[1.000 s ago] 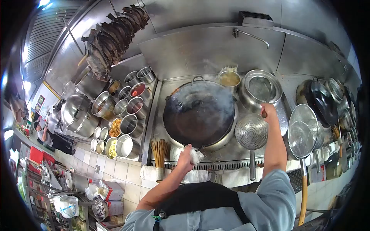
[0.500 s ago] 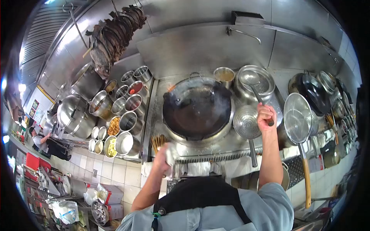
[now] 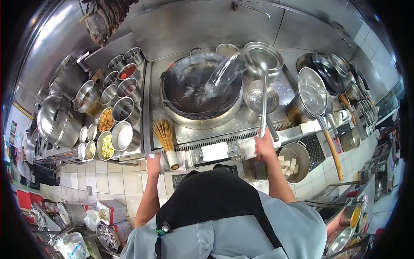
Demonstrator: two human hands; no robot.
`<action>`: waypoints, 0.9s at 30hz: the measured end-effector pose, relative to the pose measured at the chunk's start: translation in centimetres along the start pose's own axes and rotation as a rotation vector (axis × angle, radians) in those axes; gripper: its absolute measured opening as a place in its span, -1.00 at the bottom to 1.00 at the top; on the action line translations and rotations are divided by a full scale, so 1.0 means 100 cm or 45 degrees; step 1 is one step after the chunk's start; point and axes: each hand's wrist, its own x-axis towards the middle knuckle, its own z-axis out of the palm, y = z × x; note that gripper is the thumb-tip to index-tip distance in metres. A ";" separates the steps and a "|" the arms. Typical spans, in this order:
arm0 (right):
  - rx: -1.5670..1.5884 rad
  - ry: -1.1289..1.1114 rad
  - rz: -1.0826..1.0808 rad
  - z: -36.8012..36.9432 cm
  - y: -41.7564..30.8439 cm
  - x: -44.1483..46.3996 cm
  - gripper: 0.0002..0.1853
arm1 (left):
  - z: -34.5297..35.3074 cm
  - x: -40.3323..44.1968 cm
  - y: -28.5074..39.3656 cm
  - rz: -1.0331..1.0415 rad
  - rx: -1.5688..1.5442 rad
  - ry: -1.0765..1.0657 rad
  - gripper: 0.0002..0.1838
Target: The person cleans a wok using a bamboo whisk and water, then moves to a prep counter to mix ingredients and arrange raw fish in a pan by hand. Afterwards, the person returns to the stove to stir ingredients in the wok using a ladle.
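Observation:
My right hand (image 3: pixel 265 146) is wrapped round the handle of a long metal ladle (image 3: pixel 264 90), whose bowl end is up near the metal basin (image 3: pixel 278 56). Clear water streams through the air into the big black wok (image 3: pixel 189 88) on the stove. Closed on a white cloth (image 3: pixel 158 160), my left hand (image 3: pixel 153 165) is at the stove's front edge, left of the bamboo brush (image 3: pixel 164 138). A perforated strainer (image 3: pixel 254 97) lies right of the wok, behind the ladle handle.
Metal containers of ingredients (image 3: pixel 123 110) and a lidded pot (image 3: pixel 54 121) fill the left counter. A wire skimmer (image 3: pixel 312 90) rests at the right. Below it is a pot with white blocks (image 3: pixel 297 157). Dried fish (image 3: pixel 101 21) hang at the upper left. A person (image 3: pixel 36 172) is far left.
My left hand has moved left and away from the wok with the cloth. My right hand has drawn the ladle back and lower. Water now splashes into the wok, and the view has tilted down.

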 end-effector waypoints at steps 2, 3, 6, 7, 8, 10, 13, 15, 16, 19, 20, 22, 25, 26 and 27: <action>-0.225 0.229 -0.242 0.006 0.109 -0.011 -0.60 | 0.001 0.004 -0.002 -0.066 -0.007 -0.083 -0.46; -0.417 0.286 -0.268 0.004 0.119 -0.032 -0.58 | 0.001 0.005 -0.003 -0.074 -0.048 -0.104 -0.46; -0.694 0.242 0.018 -0.007 0.115 -0.059 -0.51 | 0.004 0.005 -0.014 -0.001 -0.107 -0.022 -0.52; -0.904 0.202 0.176 -0.011 0.104 -0.052 -0.47 | 0.004 0.003 -0.009 0.013 -0.072 -0.014 -0.53; -1.199 0.191 0.068 -0.010 0.091 -0.049 -0.41 | 0.000 0.004 -0.003 0.030 -0.036 -0.006 -0.54; -1.220 0.234 -0.206 0.030 0.015 -0.052 -0.40 | -0.004 0.009 -0.011 0.047 -0.051 -0.031 -0.56; -0.908 -0.333 -0.780 0.143 0.001 -0.027 -0.38 | -0.004 -0.002 0.009 0.046 -0.072 -0.012 -0.59; -0.574 -0.767 -0.860 0.256 0.030 -0.022 -0.20 | -0.003 0.001 0.004 0.055 -0.152 -0.016 -0.59; -0.576 -1.138 -0.093 0.264 -0.052 -0.070 0.00 | -0.005 0.001 0.002 0.059 -0.194 -0.014 -0.59; -0.721 -1.198 0.081 0.318 -0.034 -0.086 0.06 | -0.007 0.000 -0.002 0.085 -0.206 0.017 -0.60; -0.673 -1.192 0.113 0.324 -0.027 -0.084 0.02 | -0.006 0.002 -0.004 0.097 -0.217 0.040 -0.60; -0.341 -1.279 0.242 0.324 -0.024 -0.068 -0.03 | -0.009 0.002 -0.005 0.107 -0.192 0.051 -0.61; 0.388 -1.368 0.444 0.281 -0.050 -0.027 -0.07 | -0.003 0.004 -0.015 0.149 -0.289 0.031 -0.63; 0.542 -1.324 0.448 0.256 -0.084 -0.030 -0.06 | -0.004 0.011 -0.025 0.024 -0.263 -0.055 -0.64; 0.418 -1.254 0.316 0.234 -0.111 -0.024 -0.10 | -0.002 0.008 -0.020 0.033 -0.274 -0.028 -0.64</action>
